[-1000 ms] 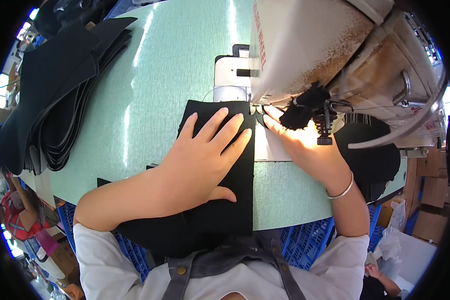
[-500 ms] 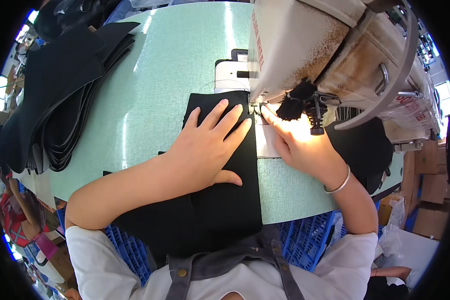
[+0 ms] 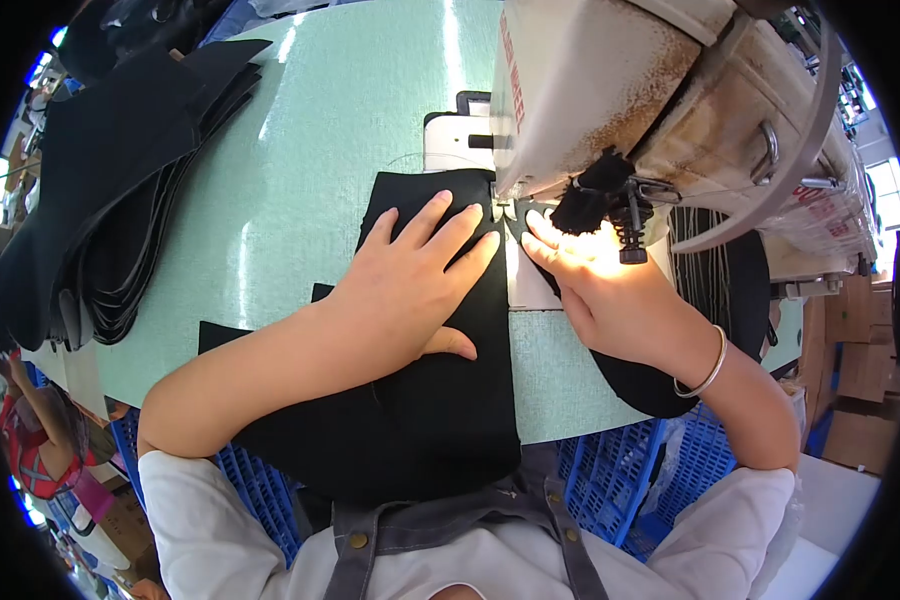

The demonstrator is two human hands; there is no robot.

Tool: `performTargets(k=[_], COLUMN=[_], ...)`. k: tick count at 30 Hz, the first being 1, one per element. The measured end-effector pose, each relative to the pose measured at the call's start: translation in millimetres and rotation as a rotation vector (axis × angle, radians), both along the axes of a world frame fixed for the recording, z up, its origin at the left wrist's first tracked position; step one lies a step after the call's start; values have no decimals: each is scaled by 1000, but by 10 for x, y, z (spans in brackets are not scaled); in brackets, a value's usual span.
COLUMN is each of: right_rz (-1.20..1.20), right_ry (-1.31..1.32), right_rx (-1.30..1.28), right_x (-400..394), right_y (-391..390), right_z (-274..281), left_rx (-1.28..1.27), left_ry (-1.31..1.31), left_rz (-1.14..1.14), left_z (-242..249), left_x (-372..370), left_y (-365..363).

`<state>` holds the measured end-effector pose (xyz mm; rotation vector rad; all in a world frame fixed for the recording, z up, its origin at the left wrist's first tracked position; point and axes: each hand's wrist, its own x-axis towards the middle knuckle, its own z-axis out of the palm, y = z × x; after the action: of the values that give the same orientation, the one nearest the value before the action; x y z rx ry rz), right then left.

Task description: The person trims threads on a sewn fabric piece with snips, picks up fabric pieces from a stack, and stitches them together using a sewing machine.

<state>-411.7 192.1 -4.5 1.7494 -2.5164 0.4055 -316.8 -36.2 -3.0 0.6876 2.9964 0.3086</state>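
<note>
My left hand [image 3: 410, 285] lies flat with spread fingers on a large black fabric piece [image 3: 450, 410], which runs from the sewing machine's presser foot [image 3: 503, 208] down over the table edge to my lap. At the right of the foot, my right hand [image 3: 610, 295] has its fingers closed on the edge of a second black fabric piece [image 3: 642, 385]. That piece passes beneath the hand and wrist, and part of it is hidden. The white sewing machine [image 3: 595, 90] with rust marks stands over both pieces, its lamp shining on my right fingers.
A stack of black cut pieces [image 3: 120, 190] lies on the left of the pale green table [image 3: 320, 120]. Blue plastic crates [image 3: 605, 475] stand below the front edge. Cardboard boxes [image 3: 865, 375] are at the right. Another person [image 3: 35, 440] is at the far left.
The second black piece has come from the right to lie under my right hand, its edge at the presser foot. My right forearm has swung outward. My left hand stays nearly in place.
</note>
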Motion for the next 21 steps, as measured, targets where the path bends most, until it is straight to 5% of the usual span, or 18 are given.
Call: performTargets(k=[14, 21], right_rz=[-119, -128], right_ry=[74, 29], right_rx=[-4, -227], right_x=[161, 132], right_y=[-90, -107], right_z=[-125, -281], left_rx=[-289, -237], left_ry=[51, 81], left_rz=[1, -47], left_z=[171, 139], left_x=[152, 235], left_y=[265, 300])
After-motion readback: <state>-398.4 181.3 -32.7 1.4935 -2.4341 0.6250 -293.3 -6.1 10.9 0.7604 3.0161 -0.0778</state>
